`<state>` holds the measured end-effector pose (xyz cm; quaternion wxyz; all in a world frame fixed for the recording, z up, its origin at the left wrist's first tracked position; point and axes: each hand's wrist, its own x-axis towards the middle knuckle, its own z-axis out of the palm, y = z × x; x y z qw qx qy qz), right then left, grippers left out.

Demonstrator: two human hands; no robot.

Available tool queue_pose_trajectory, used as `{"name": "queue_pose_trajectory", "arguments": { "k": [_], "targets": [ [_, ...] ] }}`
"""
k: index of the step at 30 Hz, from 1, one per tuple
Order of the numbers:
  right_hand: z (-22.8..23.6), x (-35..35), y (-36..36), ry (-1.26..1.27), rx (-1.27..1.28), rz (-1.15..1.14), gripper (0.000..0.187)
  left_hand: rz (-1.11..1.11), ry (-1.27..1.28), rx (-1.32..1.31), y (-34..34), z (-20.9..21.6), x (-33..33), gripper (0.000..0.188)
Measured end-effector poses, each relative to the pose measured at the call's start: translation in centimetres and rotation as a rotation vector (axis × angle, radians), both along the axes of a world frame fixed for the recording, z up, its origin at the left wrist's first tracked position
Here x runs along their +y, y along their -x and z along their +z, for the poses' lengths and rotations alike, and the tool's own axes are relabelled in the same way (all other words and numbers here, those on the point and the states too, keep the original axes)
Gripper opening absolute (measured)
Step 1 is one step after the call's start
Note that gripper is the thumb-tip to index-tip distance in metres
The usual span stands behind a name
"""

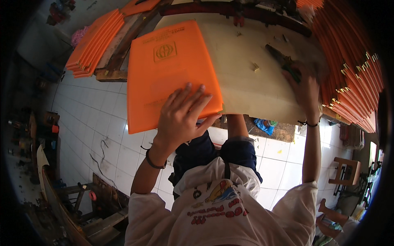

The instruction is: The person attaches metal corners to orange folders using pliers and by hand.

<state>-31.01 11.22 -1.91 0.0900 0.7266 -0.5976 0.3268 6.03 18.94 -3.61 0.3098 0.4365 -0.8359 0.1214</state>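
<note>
An orange folder (164, 78) with gold print lies upside down to me, on the left part of the table, its left side out past the edge. My left hand (184, 108) rests on its near right part, fingers spread out flat. A small metal corner piece shows at the folder's near right corner, close to my left thumb. Over the right part of the table, my right hand (303, 80) is closed round the green handles of a pair of pliers (280, 57); the pliers' dark jaws point away and to the left. Some fingers are hidden.
A loose metal corner piece (256, 67) lies on the pale tabletop (234, 90). At the right stands a tall stack of orange folders (349, 78) with metal corners. Another orange stack (96, 41) sits far left. A dark red bar (242, 10) crosses the table's far side.
</note>
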Motion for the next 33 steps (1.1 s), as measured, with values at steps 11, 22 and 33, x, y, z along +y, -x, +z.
{"name": "queue_pose_trajectory", "arguments": {
  "k": [11,22,33],
  "targets": [
    [0.1,0.1,-0.5,-0.02,-0.021,-0.036,0.034,-0.231,-0.168,0.026,-6.5,1.6,-3.0,0.047],
    [-0.4,-0.1,0.3,0.019,0.05,-0.028,0.038,-0.266,-0.282,0.083,-7.2,1.5,-3.1,0.047],
    [0.0,0.2,-0.3,-0.007,0.023,-0.054,0.037,-0.021,-0.124,0.1,-5.6,0.6,1.0,0.039]
  ]
}}
